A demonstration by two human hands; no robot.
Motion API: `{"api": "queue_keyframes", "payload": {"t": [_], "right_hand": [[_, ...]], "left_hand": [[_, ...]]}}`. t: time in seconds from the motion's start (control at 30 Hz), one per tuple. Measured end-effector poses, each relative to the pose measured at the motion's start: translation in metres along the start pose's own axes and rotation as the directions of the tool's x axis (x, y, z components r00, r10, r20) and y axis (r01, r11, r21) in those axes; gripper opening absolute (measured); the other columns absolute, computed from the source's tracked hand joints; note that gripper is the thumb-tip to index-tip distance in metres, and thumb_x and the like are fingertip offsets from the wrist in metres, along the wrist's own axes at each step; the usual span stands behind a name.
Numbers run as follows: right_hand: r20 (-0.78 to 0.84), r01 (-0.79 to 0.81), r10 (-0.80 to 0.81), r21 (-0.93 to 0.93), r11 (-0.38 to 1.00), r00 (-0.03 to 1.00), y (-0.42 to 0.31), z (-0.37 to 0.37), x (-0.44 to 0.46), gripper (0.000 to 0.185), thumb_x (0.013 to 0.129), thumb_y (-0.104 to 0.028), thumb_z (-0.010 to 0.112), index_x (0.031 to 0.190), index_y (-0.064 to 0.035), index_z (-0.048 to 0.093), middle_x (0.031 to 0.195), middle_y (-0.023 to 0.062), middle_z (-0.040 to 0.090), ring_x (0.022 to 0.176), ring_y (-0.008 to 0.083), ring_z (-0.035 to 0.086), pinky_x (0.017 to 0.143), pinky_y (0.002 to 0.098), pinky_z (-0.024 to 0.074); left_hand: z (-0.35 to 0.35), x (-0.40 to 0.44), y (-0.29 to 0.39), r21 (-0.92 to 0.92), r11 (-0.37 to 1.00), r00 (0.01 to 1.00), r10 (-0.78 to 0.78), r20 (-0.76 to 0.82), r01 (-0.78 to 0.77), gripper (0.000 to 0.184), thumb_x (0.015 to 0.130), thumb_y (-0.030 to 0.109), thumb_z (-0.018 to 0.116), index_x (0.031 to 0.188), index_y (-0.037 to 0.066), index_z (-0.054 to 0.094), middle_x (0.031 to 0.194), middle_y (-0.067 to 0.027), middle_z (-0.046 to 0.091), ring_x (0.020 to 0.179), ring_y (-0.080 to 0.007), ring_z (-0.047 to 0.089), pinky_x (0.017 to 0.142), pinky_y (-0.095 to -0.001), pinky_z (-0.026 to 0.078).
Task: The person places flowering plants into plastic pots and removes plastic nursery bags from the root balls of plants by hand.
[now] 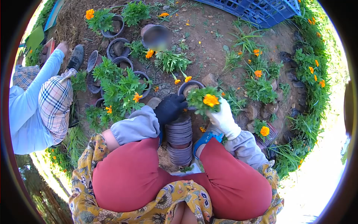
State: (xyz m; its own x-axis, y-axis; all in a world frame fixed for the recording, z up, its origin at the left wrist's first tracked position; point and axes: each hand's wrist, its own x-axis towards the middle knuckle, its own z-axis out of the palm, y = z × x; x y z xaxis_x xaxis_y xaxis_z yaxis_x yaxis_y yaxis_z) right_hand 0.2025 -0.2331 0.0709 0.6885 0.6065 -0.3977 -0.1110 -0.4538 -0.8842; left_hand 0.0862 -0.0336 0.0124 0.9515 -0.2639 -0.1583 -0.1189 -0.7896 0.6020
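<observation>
My left hand (169,109), in a black glove, has its fingers closed at the near left rim of a grey plastic plant pot (181,90) with soil inside. My right hand (222,120), in a white glove, grips a marigold plant (197,98) with an orange bloom, held beside and partly over that pot. The plant's roots and the white glove's fingertips are hidden by leaves. Just below my left hand, a stack of pots (179,132) stands between my feet. Cut marigold stems (172,61) lie on the soil beyond the pot.
Several potted marigolds (115,84) stand at left, near a seated person (37,100) in a light blue top. A blue crate (253,11) is at the top. At right are loose marigold plants (260,87), a tipped pot (269,135) and a planted row (311,78).
</observation>
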Motion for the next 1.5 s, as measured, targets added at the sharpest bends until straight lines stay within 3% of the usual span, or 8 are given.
{"api": "queue_keyframes", "payload": {"t": [0.23,1.0,1.1,1.17,1.3,1.37,1.43,1.5], "right_hand": [[-0.125,-0.059,0.074,0.124,0.991,0.989,-0.014,-0.008,-0.006,0.037,0.078,-0.01,0.065,0.112,-0.0011,0.054,0.085,0.0064,0.057,0.07,0.0172,0.056,0.062,0.0287,0.0454],[-0.319,0.015,0.082,0.29,0.957,0.944,0.0,-0.05,-0.013,0.033,0.087,-0.003,0.056,0.12,0.0005,0.055,0.105,0.0057,0.06,0.096,0.0117,0.054,0.087,0.0256,0.0416],[-0.31,-0.013,0.1,0.27,0.963,0.946,0.005,-0.055,-0.01,0.033,0.087,-0.004,0.057,0.119,0.0007,0.056,0.103,0.0052,0.06,0.093,0.0104,0.053,0.085,0.0242,0.0414],[-0.324,-0.008,0.101,0.276,0.961,0.941,0.016,-0.06,-0.007,0.03,0.087,-0.003,0.056,0.117,0.0008,0.057,0.102,0.0041,0.06,0.09,0.0094,0.052,0.082,0.0225,0.0413],[-0.374,-0.023,0.128,0.273,0.962,0.919,0.031,-0.075,-0.007,0.027,0.089,-0.002,0.055,0.116,0.0011,0.057,0.102,0.0043,0.06,0.091,0.0102,0.054,0.082,0.023,0.0433],[-0.387,-0.017,0.116,0.25,0.968,0.915,0.042,-0.079,-0.007,0.028,0.089,-0.002,0.055,0.116,0.0011,0.057,0.102,0.0048,0.06,0.093,0.0108,0.056,0.083,0.024,0.044],[-0.364,0.01,0.066,0.203,0.979,0.929,0.043,-0.074,-0.002,0.026,0.089,-0.004,0.055,0.115,0.002,0.057,0.103,0.0057,0.061,0.095,0.0119,0.057,0.086,0.0249,0.0441],[-0.301,0.048,-0.011,0.117,0.992,0.954,0.05,-0.066,0.005,0.029,0.09,-0.008,0.055,0.117,0.0024,0.056,0.105,0.007,0.061,0.098,0.0124,0.057,0.087,0.0253,0.0439]], "left_hand": [[0.024,-0.002,-0.015,-0.572,0.819,0.963,-0.123,-0.241,-0.039,0.026,0.075,0.009,0.065,0.101,0.004,0.064,0.099,-0.0133,0.058,0.087,-0.032,0.061,0.074,-0.0385,0.051],[-0.163,0.041,-0.192,-0.33,0.648,0.335,-0.685,-0.647,0.687,0.031,0.08,0.033,0.06,0.09,0.006,0.068,0.079,-0.0165,0.067,0.071,-0.031,0.064,0.065,-0.0382,0.048],[-0.15,0.047,-0.271,-0.447,0.634,0.39,-0.757,-0.524,0.631,0.029,0.081,0.032,0.058,0.092,0.006,0.067,0.078,-0.0157,0.066,0.072,-0.0322,0.064,0.067,-0.0397,0.05],[-0.156,0.028,-0.323,0.221,0.903,0.884,-0.267,-0.384,0.369,0.025,0.083,0.028,0.057,0.095,0.006,0.061,0.084,-0.0114,0.063,0.073,-0.0287,0.062,0.066,-0.0384,0.05],[-0.176,0.021,-0.272,-0.774,0.539,0.676,-0.708,-0.203,0.333,0.023,0.088,0.019,0.055,0.102,0.001,0.058,0.095,-0.0095,0.062,0.08,-0.0163,0.061,0.065,-0.0315,0.051],[-0.173,0.042,-0.187,-0.021,0.786,0.521,-0.429,-0.738,0.618,0.024,0.089,0.019,0.054,0.102,0.0,0.06,0.096,-0.0098,0.062,0.077,-0.016,0.061,0.065,-0.03,0.051],[-0.17,0.045,-0.101,0.018,0.963,0.641,-0.165,-0.75,0.269,0.024,0.083,0.021,0.06,0.099,0.003,0.064,0.084,-0.009,0.065,0.071,-0.0188,0.062,0.066,-0.0311,0.05],[-0.142,0.035,-0.041,-0.477,0.837,0.853,-0.437,-0.284,0.27,0.023,0.087,0.022,0.058,0.097,0.002,0.065,0.085,-0.0078,0.064,0.069,-0.0154,0.062,0.065,-0.0276,0.049]]}}
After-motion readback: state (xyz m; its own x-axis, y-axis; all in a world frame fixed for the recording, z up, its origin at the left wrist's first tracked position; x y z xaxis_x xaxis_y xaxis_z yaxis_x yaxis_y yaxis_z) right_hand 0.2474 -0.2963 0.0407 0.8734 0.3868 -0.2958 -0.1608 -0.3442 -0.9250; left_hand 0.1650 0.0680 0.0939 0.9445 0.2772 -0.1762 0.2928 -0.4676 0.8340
